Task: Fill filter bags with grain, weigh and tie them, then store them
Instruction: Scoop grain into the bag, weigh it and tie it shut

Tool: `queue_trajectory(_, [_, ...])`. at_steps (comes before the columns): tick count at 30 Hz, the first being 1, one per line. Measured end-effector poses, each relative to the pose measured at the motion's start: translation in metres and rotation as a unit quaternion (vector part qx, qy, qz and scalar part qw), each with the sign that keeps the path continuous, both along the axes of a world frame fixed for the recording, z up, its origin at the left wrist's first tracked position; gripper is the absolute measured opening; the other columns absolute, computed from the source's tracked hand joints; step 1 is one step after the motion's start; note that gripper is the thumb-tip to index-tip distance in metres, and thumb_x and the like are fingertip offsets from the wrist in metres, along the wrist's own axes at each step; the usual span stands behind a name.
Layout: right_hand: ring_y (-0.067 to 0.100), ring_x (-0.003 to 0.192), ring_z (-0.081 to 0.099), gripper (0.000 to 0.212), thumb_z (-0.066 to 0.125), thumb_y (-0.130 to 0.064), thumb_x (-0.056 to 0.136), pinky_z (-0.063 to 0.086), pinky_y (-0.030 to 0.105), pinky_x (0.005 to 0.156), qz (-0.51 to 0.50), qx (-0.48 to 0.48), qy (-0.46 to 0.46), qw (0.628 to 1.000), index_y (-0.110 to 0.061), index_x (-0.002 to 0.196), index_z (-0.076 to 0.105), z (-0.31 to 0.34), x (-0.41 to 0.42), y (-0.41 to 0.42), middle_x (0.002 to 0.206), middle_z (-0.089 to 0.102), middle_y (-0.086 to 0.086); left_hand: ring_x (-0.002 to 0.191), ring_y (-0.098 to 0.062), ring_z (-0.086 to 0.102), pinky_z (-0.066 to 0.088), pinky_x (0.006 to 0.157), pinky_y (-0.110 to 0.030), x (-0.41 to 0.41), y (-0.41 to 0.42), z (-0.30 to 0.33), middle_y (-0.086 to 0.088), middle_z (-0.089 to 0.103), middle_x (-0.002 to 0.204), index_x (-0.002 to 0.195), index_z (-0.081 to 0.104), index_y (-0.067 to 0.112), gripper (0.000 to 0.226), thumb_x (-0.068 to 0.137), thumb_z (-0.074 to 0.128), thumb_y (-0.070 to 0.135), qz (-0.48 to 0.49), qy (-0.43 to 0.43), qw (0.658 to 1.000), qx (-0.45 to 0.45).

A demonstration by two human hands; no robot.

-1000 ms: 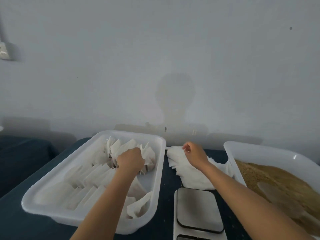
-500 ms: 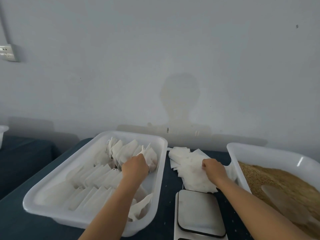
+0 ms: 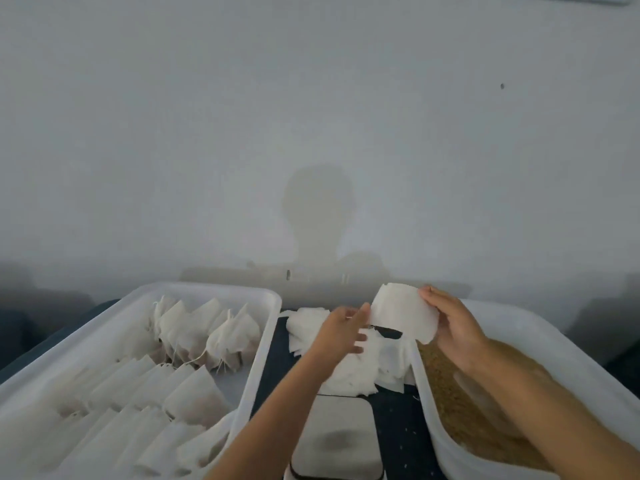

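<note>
Centrally scale (image 3: 337, 436), flanked by trays (image 3: 194, 289), grain (image 3: 460, 403)

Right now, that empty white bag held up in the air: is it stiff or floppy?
Probably floppy and very light. The empty filter bag curves where the right hand holds one edge, the left hand reaching for it. Likely thin too: the pile of empty bags lies crumpled.

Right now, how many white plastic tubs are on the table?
2. One tub on the left holds filled bags; the other tub on the right holds grain. More may sit outside the view.
</note>
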State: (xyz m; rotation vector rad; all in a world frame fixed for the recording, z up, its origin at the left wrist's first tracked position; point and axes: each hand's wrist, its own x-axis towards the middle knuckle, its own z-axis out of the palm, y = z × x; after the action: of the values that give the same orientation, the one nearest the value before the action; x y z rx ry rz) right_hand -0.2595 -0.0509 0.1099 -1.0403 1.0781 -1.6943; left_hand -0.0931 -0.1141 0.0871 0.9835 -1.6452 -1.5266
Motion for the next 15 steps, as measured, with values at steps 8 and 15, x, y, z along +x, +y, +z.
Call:
queue_trajectory(8, [0.006,0.101,0.051,0.027,0.056,-0.001,0.090,0.037,0.022,0.091,-0.135,0.107,0.061,0.983,-0.022,0.107,0.058,-0.029,-0.059,0.083,0.115,0.052,0.000,0.077,-0.015,0.056,0.053,0.066,-0.021,-0.095,0.049,-0.024,-0.005,0.056,0.088,0.082,0.052,0.012,0.016,0.095,0.054,0.021,-0.043,0.073,0.996,0.016])
queue_trajectory(15, [0.012,0.086,0.056,0.010,0.047,-0.018,0.097,0.047,0.026,0.074,-0.320,0.173,0.285,0.887,-0.018,0.098,0.057,-0.060,-0.086,0.091,0.099,0.061,0.000,0.071,-0.005,0.061,0.047,0.056,-0.010,-0.139,0.071,-0.044,0.002,0.062,0.089,0.094,0.053,0.018,0.016,0.087,0.067,0.018,-0.070,0.064,0.996,0.005])
